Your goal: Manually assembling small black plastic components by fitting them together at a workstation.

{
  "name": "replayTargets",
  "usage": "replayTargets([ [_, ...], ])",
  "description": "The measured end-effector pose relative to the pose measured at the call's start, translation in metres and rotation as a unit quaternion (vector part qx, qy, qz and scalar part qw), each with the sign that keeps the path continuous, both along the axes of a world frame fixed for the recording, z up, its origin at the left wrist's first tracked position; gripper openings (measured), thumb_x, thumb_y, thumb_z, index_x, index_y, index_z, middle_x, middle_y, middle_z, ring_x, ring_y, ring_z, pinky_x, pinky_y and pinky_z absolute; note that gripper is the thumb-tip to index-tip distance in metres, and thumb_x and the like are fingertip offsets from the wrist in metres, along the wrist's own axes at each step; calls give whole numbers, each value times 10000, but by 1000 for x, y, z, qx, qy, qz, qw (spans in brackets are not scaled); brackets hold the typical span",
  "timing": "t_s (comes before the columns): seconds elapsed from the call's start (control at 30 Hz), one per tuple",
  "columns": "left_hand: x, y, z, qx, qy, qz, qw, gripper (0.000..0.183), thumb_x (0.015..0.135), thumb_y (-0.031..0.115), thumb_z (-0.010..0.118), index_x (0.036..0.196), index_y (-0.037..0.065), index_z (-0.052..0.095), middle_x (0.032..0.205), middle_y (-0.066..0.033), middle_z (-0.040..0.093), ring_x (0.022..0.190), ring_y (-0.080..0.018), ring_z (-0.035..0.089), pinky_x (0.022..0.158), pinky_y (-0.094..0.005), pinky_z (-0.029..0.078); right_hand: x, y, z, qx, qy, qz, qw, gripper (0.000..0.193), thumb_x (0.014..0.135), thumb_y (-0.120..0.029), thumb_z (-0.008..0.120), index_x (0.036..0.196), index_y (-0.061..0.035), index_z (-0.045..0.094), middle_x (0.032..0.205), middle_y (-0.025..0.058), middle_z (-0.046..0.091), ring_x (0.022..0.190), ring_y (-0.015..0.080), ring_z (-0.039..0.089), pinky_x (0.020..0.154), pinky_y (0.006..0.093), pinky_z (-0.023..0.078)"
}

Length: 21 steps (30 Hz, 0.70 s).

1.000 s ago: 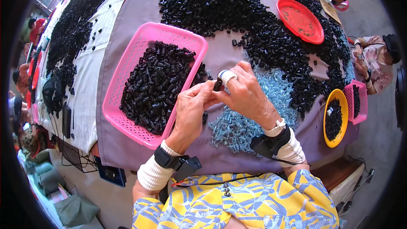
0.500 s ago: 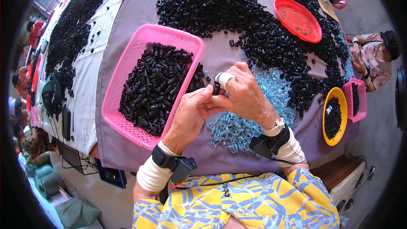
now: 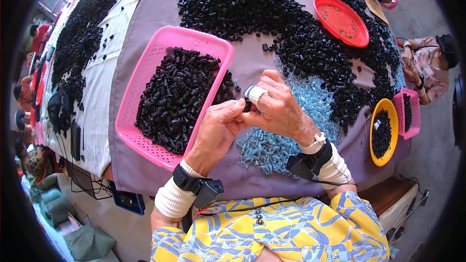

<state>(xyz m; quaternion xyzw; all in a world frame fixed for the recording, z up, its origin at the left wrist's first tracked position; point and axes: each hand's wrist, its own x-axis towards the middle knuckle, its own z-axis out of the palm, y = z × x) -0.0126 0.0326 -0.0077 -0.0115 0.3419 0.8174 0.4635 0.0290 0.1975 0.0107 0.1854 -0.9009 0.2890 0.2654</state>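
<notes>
Nearest the camera, the person's yellow and blue patterned shirt (image 3: 272, 233) filled the lower edge, and both forearms, each with a white wristband and a black strapped device, rose from it to meet over the grey-covered table (image 3: 145, 24). The left hand (image 3: 218, 128) and the right hand (image 3: 279, 111) were pressed together, fingertips pinched on one small black part (image 3: 246, 106) held between them just above the table; the right forefinger wore a white wrap. Whether the part was gripped by one hand or shared by both could not be told. Under and just beyond the right hand lay a spread of pale blue springs (image 3: 306, 111), touching the edge of the heap behind. Just left of the hands sat a pink perforated tray (image 3: 145, 75), filled with black parts like the one held. Beyond both stretched a broad heap of loose black parts (image 3: 291, 24), with a red round plate (image 3: 341, 20) resting on its far right side. At the right edge of the table stood a yellow bowl (image 3: 383, 131) of black parts beside a smaller pink basket (image 3: 410, 111), and another person sat past them.
</notes>
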Motion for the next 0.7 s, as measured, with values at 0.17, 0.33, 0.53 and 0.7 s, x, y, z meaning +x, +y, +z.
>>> replayTargets([
  [0.17, 1, 1, -1, -12, 29, 8, 999, 150, 898, 99, 548, 963, -16, 619, 927, -70, 631, 856, -140, 619, 801, -288, 504, 1, 2, -3, -3, 17, 2, 1000, 192, 578, -103, 687, 647, -53, 515, 586, 54, 471, 602, 235, 496, 733, 378, 414],
  [0.33, 0, 4, 5, -25, 52, -11, 998, 149, 900, 98, 546, 957, -19, 618, 917, -63, 629, 855, -136, 620, 798, -288, 512, 3, 5, -4, -1, 48, -1, 999, 200, 587, -104, 694, 650, -57, 510, 580, 46, 456, 600, 233, 495, 731, 379, 412],
  [0.53, 0, 6, 13, -67, 106, -16, 992, 162, 909, 113, 553, 971, -25, 613, 912, -61, 628, 841, -128, 626, 784, -273, 521, 6, 7, 4, 27, 4, -21, 999, 246, 607, -168, 731, 677, -51, 526, 616, 57, 493, 625, 240, 515, 743, 384, 408],
  [0.7, -1, 4, 12, -106, 140, -37, 984, 179, 919, 137, 549, 973, -23, 607, 913, -57, 628, 848, -125, 624, 792, -281, 520, 7, 8, 8, 28, -6, -17, 999, 259, 603, -187, 733, 701, -44, 541, 638, 63, 508, 649, 248, 524, 748, 384, 409],
])
